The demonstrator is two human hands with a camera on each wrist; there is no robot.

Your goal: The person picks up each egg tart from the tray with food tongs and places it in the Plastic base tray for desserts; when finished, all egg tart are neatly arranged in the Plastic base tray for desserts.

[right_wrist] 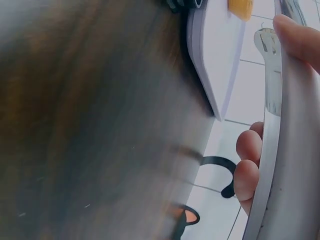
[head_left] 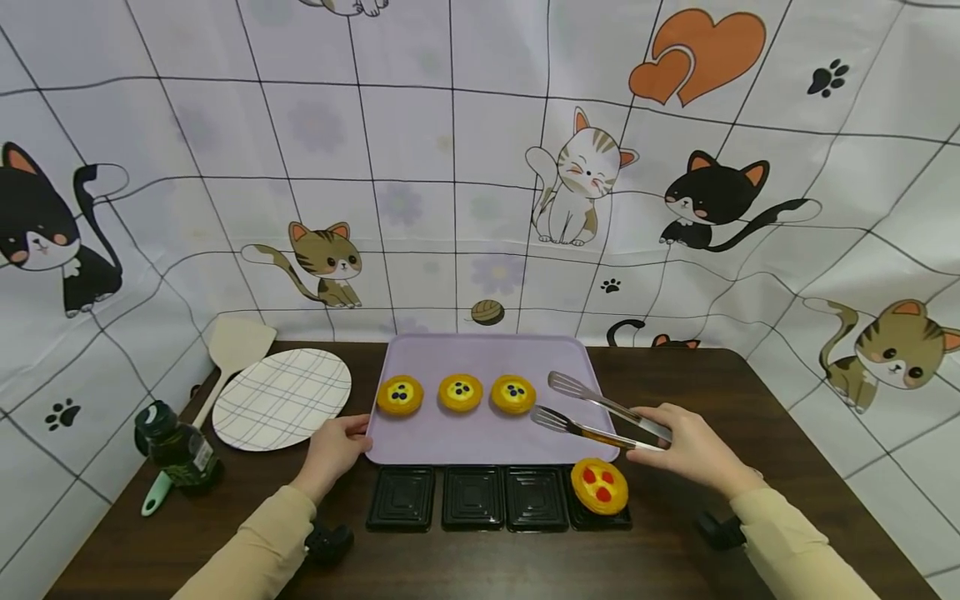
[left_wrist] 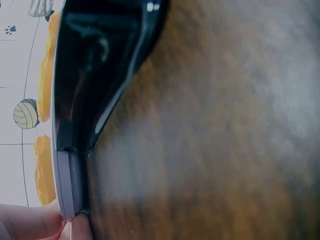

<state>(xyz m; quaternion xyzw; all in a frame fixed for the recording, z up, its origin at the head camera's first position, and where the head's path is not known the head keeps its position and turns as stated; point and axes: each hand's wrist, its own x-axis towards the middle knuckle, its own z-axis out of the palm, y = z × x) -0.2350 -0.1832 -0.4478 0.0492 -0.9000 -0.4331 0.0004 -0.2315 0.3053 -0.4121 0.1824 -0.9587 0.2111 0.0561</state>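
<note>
Head view, left to right: a dark green jar [head_left: 183, 450] is seen on the brown table [head_left: 480, 567], the print on its pale label too small to be read; beside it are laid a cream spatula [head_left: 238, 343] and a checked white plate [head_left: 281, 392]; by the left hand [head_left: 335, 450], the left edge of a lilac tray [head_left: 450, 439] is pinched between thumb and fingers; on the tray, three yellow tarts [head_left: 460, 392] with dark berry-like dots are lined up; along its near side, four black containers [head_left: 401, 498] are set in a row, the rightmost partly covered by a red-spotted tart [head_left: 600, 487]; metal tongs [head_left: 611, 406], tips spread near the third tart, are gripped by the right hand [head_left: 693, 446]; behind, cartoon cats are printed on a white sheet [head_left: 420, 125].
</note>
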